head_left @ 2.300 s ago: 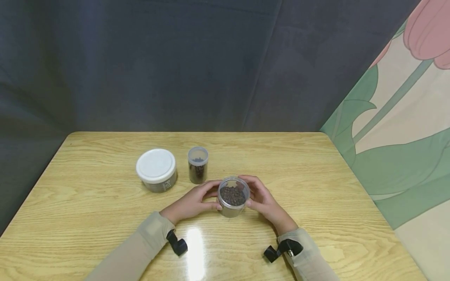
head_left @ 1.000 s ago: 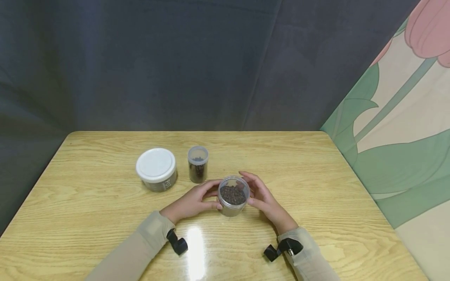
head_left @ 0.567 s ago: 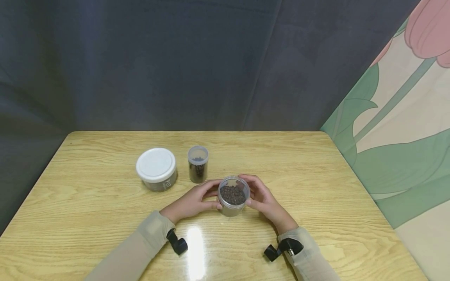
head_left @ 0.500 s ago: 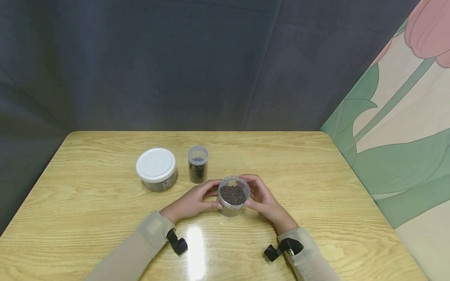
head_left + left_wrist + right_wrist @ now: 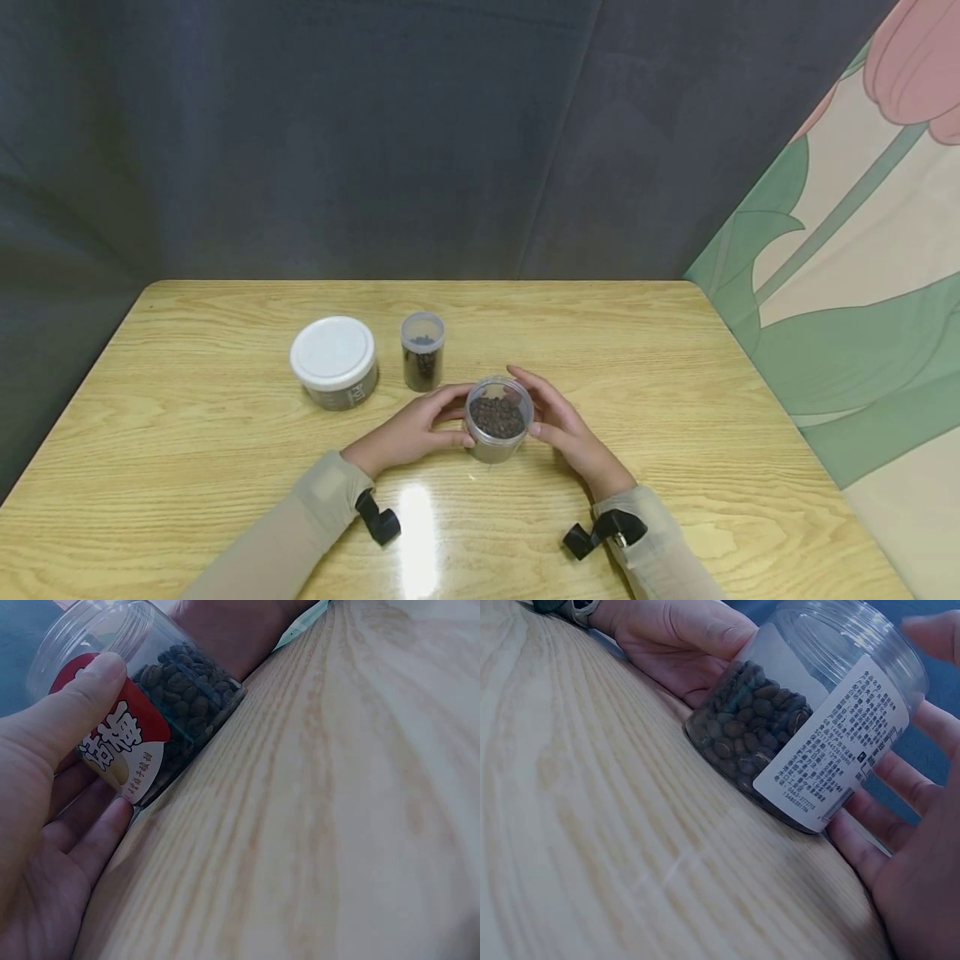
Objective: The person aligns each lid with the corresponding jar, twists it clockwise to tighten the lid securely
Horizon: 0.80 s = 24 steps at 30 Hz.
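Observation:
A clear plastic jar part-filled with brown coffee beans stands upright on the table, between both hands. My left hand grips its left side, thumb on the red-and-white label and fingers round behind. On the other side, my right hand is spread around the jar. Its thumb is off the wall in the right wrist view, and its fingers extend behind the white printed label. The threaded neck shows at the top.
Behind the left hand stands a wide tub with a white lid. A narrow clear canister holding dark contents is just to its right. The wooden table ends at a dark curtain.
My right hand's fingers and thumb have loosened slightly away from the jar, after closing on it about half a second ago. The left hand and the jar stay in place.

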Each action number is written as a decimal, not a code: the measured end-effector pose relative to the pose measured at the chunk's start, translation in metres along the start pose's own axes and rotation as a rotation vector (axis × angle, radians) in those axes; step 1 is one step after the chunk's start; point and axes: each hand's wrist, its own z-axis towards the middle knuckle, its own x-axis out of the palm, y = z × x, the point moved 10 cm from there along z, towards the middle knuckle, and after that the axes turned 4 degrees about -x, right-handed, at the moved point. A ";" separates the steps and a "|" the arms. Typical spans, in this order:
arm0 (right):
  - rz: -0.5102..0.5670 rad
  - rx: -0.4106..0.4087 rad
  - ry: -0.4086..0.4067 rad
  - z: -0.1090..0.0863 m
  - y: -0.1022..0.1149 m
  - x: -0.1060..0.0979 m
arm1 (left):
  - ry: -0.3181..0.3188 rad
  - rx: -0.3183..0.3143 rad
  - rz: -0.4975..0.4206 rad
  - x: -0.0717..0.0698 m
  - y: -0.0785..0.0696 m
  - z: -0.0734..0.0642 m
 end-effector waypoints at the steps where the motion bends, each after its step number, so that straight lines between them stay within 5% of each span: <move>1: -0.009 0.005 0.003 0.000 0.000 0.000 | 0.001 0.000 0.001 0.000 0.000 0.000; 14: -0.004 -0.055 -0.009 0.001 0.000 -0.003 | 0.000 0.006 0.005 0.000 0.000 0.000; 24: -0.018 -0.005 -0.009 0.001 -0.001 -0.001 | 0.000 0.011 0.014 0.000 -0.001 0.000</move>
